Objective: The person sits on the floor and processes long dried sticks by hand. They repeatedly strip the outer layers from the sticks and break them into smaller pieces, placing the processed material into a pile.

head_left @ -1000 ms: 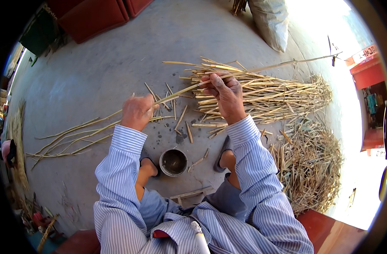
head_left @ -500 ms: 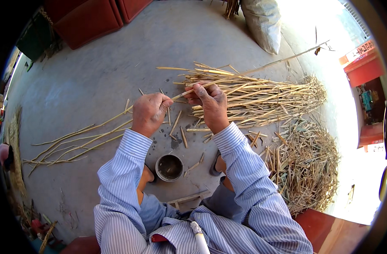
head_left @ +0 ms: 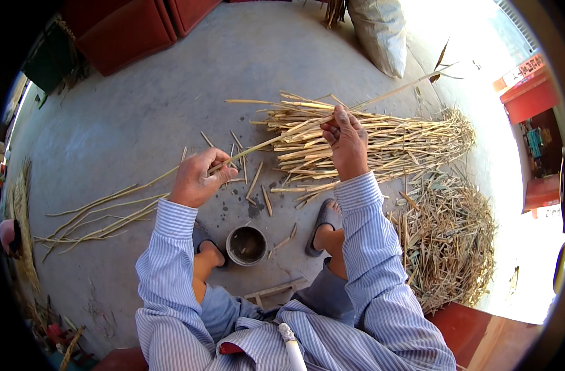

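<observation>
A long, thin plant stalk [head_left: 257, 147] slants from lower left to upper right between my hands. My left hand [head_left: 202, 176] is closed around it, in front of the bowl. Farther along, my right hand [head_left: 347, 142] pinches the same stalk between thumb and fingers, above a pile of dry yellow stalks [head_left: 387, 142]. Leaves hang at the stalk's far upper-right end. Several thin, pale strips or stems [head_left: 118, 213] lie on the floor to the left, partly overlapped by my left hand's side; whether the held stalk joins them is unclear.
A round bowl [head_left: 246, 263] with dark contents stands between my feet. Short stalk pieces [head_left: 256, 179] are scattered ahead of it. A heap of dry leaves and husks [head_left: 452, 247] lies to the right. Farther off are a pale sack [head_left: 381, 37] and red furniture [head_left: 121, 34].
My hands have moved apart along the stalk. The right has gone right and slightly up, the left has drawn back to the lower left. The stalk's leafy end has shifted left.
</observation>
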A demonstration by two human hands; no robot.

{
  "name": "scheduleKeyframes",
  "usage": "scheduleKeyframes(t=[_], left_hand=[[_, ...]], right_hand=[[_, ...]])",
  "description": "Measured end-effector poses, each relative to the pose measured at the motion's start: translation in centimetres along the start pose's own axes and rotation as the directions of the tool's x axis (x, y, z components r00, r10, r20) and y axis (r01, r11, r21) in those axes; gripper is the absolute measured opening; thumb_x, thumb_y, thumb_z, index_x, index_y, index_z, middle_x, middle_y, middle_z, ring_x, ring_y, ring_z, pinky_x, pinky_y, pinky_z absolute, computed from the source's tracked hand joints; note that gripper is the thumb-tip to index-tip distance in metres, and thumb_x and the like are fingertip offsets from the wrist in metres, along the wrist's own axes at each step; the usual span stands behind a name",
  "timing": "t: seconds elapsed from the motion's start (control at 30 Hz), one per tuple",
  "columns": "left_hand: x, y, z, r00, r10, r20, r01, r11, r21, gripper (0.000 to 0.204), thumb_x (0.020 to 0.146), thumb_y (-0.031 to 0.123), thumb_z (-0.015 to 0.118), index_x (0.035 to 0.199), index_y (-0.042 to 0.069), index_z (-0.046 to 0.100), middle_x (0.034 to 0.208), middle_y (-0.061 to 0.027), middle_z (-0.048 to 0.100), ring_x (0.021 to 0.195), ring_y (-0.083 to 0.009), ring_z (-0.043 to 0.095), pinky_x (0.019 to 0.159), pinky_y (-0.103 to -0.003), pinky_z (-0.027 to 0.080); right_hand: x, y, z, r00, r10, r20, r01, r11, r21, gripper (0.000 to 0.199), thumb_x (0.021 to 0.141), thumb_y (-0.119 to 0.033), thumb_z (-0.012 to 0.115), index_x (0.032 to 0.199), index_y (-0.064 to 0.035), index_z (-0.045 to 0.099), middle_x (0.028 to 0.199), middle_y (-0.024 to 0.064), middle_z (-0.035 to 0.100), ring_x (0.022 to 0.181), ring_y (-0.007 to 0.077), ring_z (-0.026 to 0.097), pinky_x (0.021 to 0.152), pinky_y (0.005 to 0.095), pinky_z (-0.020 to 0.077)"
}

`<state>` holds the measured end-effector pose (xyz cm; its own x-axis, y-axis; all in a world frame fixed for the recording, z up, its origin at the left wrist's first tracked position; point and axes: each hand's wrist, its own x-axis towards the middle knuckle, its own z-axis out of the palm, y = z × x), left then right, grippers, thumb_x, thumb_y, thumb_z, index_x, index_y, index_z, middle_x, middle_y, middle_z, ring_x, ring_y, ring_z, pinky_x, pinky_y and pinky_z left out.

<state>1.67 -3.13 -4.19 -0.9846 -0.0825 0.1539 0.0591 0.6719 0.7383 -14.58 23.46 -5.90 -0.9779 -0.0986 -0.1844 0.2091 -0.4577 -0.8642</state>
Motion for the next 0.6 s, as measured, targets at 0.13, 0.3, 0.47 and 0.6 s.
scheduleKeyframes(t=[0.13,0.3,0.47,0.6], left_hand=[[1.5,0.5,1.6,0.998,0.002,-0.06,-0.004,0.999,-0.036,0.02,0.083,0.022,0.072,0.087,0.002,0.067,0.071,-0.0102,0.067,0.062,-0.0208,0.064,0.057,-0.033,0.048],[2.2,0.5,1.5,0.998,-0.047,0.031,0.048,0.997,-0.053,0.018,0.084,0.021,0.071,0.083,0.003,0.066,0.069,-0.0089,0.067,0.062,-0.0205,0.064,0.056,-0.033,0.048],[2.9,-0.2,2.1,0.999,0.028,-0.031,-0.03,0.996,-0.08,0.016,0.085,0.017,0.07,0.082,0.002,0.065,0.065,-0.0058,0.063,0.057,-0.0135,0.057,0.053,-0.03,0.044],[3.0,0.5,2.2,0.99,0.119,-0.08,-0.111,0.989,0.095,0.02,0.082,0.02,0.072,0.077,0.003,0.062,0.068,-0.0111,0.065,0.061,-0.0265,0.063,0.055,-0.037,0.046]], right_hand=[[-1.8,0.8,2.5,0.999,0.002,0.046,-0.001,0.999,-0.032,0.024,0.092,-0.029,0.066,0.091,-0.0059,0.061,0.078,0.0044,0.065,0.068,0.0127,0.065,0.057,0.0201,0.0533],[-0.4,0.2,1.1,0.987,0.033,0.155,-0.049,0.994,0.1,0.024,0.096,-0.025,0.059,0.107,-0.0032,0.059,0.099,0.0088,0.067,0.09,0.0169,0.065,0.075,0.0246,0.0536],[-3.9,2.5,3.8,0.921,0.099,0.377,-0.106,0.994,-0.003,0.021,0.095,-0.019,0.061,0.11,-0.0055,0.059,0.105,0.0085,0.069,0.098,0.0163,0.065,0.08,0.0265,0.0523],[-3.9,2.9,4.1,0.976,0.025,0.218,0.002,0.992,-0.125,0.02,0.092,-0.024,0.065,0.1,-0.0054,0.063,0.092,0.0063,0.07,0.083,0.0141,0.067,0.071,0.0258,0.053]])
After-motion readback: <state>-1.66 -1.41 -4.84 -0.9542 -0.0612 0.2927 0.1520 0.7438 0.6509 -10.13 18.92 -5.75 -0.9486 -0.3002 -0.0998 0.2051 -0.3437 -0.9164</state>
